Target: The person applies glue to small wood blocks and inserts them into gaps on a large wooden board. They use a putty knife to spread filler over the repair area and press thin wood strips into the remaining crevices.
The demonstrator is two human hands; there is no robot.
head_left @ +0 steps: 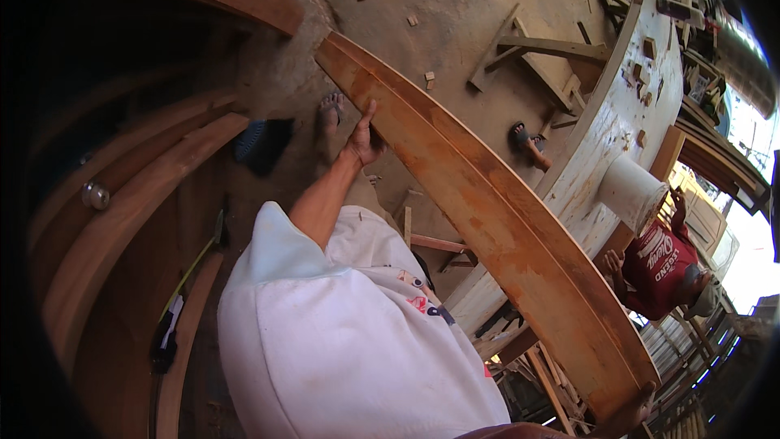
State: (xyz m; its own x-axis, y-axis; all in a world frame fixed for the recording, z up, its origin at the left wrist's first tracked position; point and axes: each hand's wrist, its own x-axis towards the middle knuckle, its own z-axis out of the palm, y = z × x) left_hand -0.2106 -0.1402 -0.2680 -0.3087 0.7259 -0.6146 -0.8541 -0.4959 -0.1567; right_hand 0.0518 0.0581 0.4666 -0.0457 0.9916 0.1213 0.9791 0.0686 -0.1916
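Note:
A long, reddish-brown wooden plank [487,228] with a raised strip along one side runs aslant from the upper middle to the lower right, in front of my body. My left hand [364,142] is closed around its near edge toward the far end, with a finger lying on the face. At the other end, low on the right, my right hand [634,413] grips the plank's end; part of that hand is hidden at the rim of the picture.
A long pale workbench [597,142] with small wood blocks stands on the right. Beyond it is a co-worker in a red shirt [662,268]. A wooden trestle [540,57] is on the floor. Curved wooden pieces [138,219] line the left, near what looks like a tape measure [166,333].

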